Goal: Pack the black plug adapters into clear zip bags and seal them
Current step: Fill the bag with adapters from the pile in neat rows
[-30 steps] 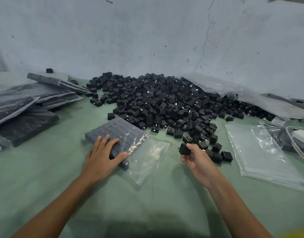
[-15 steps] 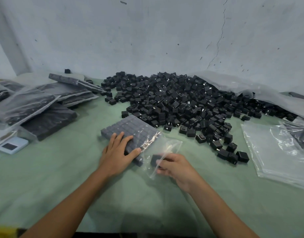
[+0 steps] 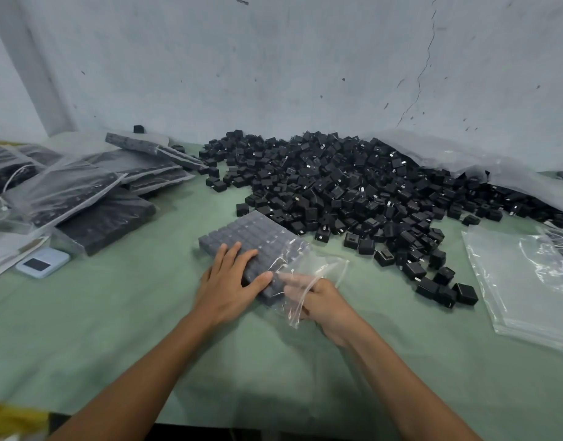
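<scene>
A clear zip bag [image 3: 318, 265] lies on the green table, filled with neat rows of black plug adapters [image 3: 251, 237]. My left hand [image 3: 232, 281] rests flat on top of the packed rows, thumb at the near corner. My right hand [image 3: 318, 300] is pushed into the bag's open mouth, its fingers stretched out under the plastic against the near end of the rows. Whether an adapter is under those fingers is hidden by the plastic. A big heap of loose black adapters [image 3: 353, 186] spreads behind and to the right.
Filled bags [image 3: 108, 198] are stacked at the left, beside a small white device [image 3: 41, 264]. A pile of empty clear bags [image 3: 522, 281] lies at the right. Crumpled plastic sheeting [image 3: 464, 154] runs along the wall behind the heap.
My right hand picked one loose adapter from the heap's edge, carried it left and pushed it into the bag's mouth. My left hand stayed flat on the bag. The camera turned left.
</scene>
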`<state>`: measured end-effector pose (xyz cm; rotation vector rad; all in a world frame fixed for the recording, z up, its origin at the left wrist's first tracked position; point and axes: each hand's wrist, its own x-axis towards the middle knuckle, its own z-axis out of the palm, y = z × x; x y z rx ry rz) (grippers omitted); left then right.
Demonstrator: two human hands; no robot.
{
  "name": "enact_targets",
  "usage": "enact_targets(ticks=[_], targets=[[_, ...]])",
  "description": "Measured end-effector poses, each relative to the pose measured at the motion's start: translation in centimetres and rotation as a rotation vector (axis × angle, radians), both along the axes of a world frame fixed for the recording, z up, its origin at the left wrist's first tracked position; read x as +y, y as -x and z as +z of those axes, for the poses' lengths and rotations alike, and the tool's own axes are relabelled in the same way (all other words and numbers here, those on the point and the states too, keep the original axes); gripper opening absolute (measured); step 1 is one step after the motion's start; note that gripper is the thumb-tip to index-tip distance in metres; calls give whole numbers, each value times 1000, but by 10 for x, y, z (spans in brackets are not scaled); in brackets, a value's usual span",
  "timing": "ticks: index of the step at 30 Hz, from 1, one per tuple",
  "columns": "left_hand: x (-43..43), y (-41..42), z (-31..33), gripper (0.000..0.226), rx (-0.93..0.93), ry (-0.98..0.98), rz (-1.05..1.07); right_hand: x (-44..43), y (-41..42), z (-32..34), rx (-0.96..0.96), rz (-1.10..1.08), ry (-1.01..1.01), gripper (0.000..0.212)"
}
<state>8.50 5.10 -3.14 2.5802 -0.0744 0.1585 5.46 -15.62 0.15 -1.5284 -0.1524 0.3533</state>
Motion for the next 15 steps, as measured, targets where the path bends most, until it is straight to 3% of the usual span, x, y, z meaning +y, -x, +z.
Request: enact_targets(ticks=[10,15], targets=[[-2,1,6,83,7,29,4,0,-3,-3,-22,91,68,31],[-5,0,8,57,16,66,46,1,-6,-5,-24,99,120,21]])
